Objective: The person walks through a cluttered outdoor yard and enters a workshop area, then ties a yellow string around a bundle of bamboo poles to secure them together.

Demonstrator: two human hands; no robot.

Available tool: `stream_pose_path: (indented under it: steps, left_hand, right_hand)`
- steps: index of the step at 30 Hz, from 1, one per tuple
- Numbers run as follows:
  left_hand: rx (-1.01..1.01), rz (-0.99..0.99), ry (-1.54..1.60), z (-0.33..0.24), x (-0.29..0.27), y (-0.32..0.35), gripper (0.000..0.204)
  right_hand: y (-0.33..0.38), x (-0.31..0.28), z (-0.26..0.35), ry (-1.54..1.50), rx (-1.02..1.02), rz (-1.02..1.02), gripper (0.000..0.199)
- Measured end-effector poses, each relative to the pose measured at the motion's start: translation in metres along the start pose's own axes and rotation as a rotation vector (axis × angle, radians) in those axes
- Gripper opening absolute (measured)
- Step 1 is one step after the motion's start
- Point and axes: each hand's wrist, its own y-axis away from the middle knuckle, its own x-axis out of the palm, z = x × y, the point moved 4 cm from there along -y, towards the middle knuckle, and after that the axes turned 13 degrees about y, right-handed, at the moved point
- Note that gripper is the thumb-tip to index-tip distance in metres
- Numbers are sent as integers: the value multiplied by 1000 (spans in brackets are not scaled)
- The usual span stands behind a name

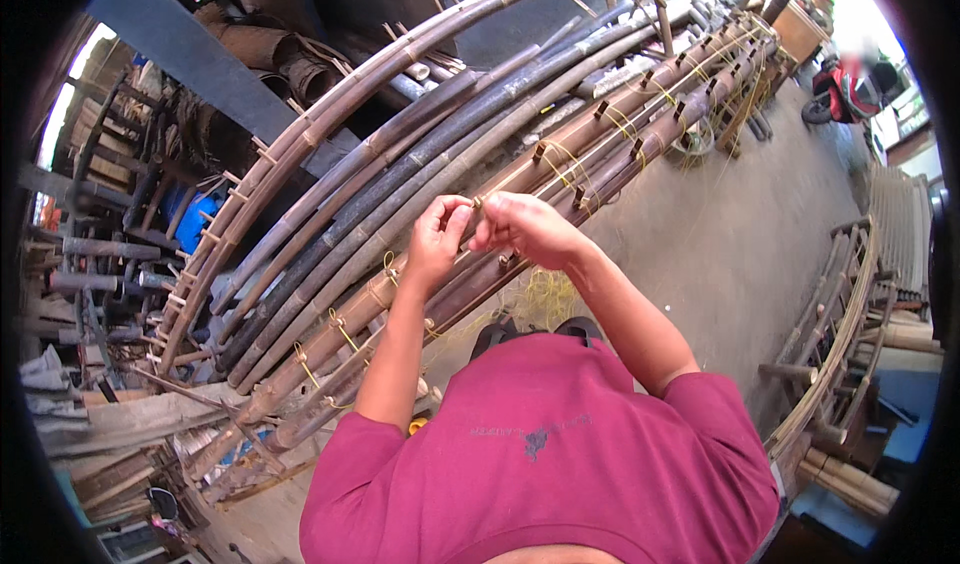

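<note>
My left hand (436, 241) and my right hand (528, 230) meet fingertip to fingertip above a long pair of brown bamboo poles. Both are closed in a pinch on a small tan peg-like piece (477, 203); its exact kind is too small to make out. Beneath them, the near bamboo pole (465, 292) and the far bamboo pole (378, 296) run side by side from lower left to upper right. Short dark pegs (539, 151) stand up from the poles. Yellow cord (622, 121) is looped around several of them, and lighter knotted pegs (337, 319) show at the lower left.
Beyond the pair lie several long dark poles (400, 169) and a curved bamboo frame with rungs (330, 104). Loose yellow cord (548, 299) lies on the concrete floor (690, 234). A curved bamboo piece (845, 364) stands at right, a red motorbike (850, 89) at far right.
</note>
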Motion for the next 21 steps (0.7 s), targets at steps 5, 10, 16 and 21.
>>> stream_pose_path:
  steps: [5,10,16,21]
  left_hand:
    - [-430,782,433,-85,135,82,62]
    - [317,700,781,-187,152,87,99]
    - [-187,0,-951,-171,59,107,27]
    - [145,-870,-1000,-376,-204,321,26]
  right_hand:
    - [63,-34,30,-417,-127,-79,43]
    - [182,39,113,49,-426,888,34]
    - [258,-120,150,-859,-711,-63,31]
    - [308,-236,71,-957,-681,-121,32]
